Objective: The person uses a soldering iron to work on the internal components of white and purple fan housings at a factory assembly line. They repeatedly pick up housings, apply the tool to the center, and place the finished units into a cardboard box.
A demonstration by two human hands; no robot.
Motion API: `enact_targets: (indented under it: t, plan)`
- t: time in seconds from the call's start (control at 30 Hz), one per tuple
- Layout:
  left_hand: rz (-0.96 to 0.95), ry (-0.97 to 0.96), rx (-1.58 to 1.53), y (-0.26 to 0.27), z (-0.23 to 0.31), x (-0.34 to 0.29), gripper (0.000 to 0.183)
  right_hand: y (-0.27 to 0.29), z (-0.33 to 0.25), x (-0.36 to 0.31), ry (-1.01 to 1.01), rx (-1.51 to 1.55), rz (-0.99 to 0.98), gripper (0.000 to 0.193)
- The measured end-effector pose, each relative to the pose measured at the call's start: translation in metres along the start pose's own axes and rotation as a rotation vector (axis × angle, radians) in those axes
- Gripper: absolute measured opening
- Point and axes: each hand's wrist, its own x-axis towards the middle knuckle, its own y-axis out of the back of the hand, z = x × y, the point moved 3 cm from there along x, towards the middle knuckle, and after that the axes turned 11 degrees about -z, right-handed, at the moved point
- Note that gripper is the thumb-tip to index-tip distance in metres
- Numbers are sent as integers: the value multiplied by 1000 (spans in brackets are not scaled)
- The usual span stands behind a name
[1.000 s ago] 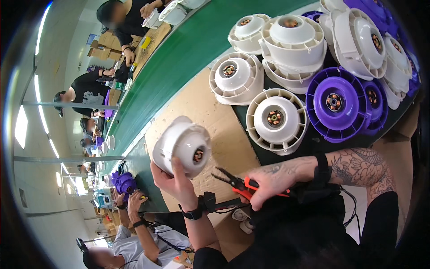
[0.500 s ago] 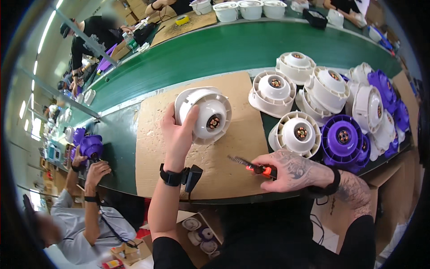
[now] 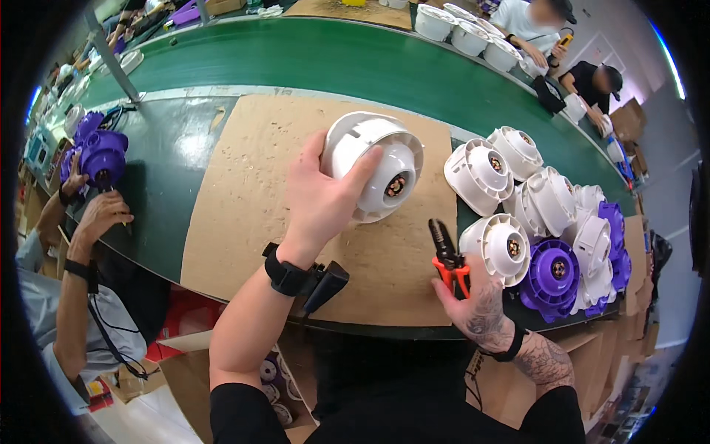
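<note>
My left hand (image 3: 325, 185) grips a white round plastic housing (image 3: 370, 163) above the cardboard sheet (image 3: 244, 244). Its domed face tilts toward the right, showing a small dark core with copper-coloured parts in the middle. In my right hand (image 3: 477, 296) is a pair of wire strippers (image 3: 447, 259) with red handles and dark jaws pointing up and away. The tool is just left of a white housing (image 3: 495, 248) at the near corner of a pile. Part of the right hand's grip is blurred, and its fingers are partly hidden.
White housings and purple housings (image 3: 549, 278) crowd the right side. Behind the cardboard runs a green belt (image 3: 296, 59), with white tubs (image 3: 470, 35) and people beyond. At left, a co-worker's hands (image 3: 103, 214) work on a purple housing (image 3: 103, 155). An open carton (image 3: 192, 385) stands below the table edge.
The whole view has swung toward the right. My right hand has turned the wire strippers from lying leftward to pointing up and away. My left hand still holds the white housing.
</note>
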Motion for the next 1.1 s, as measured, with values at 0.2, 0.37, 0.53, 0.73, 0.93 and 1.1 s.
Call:
enact_targets:
  t: [0.2, 0.37, 0.53, 0.73, 0.93, 1.1]
  plan:
    - [-7, 6, -45, 0, -2, 1, 40, -7, 11, 5, -147, 520, -260, 50]
    - [7, -2, -57, -2, -1, -1, 39, 13, 12, 14, -129, 675, -573, 56]
    - [-22, 3, -65, -14, -7, -6, 40, 16, 14, 16, -191, 672, -686, 64]
    - [-40, 6, -156, -20, -8, -10, 42, 15, 13, 21, -176, 823, -733, 71]
    - [-10, -52, -127, -20, -10, -12, 40, 16, 12, 25, -168, 855, -776, 77]
    - [-41, -137, -31, -20, -8, -15, 40, 21, 10, 33, -170, 810, -828, 82]
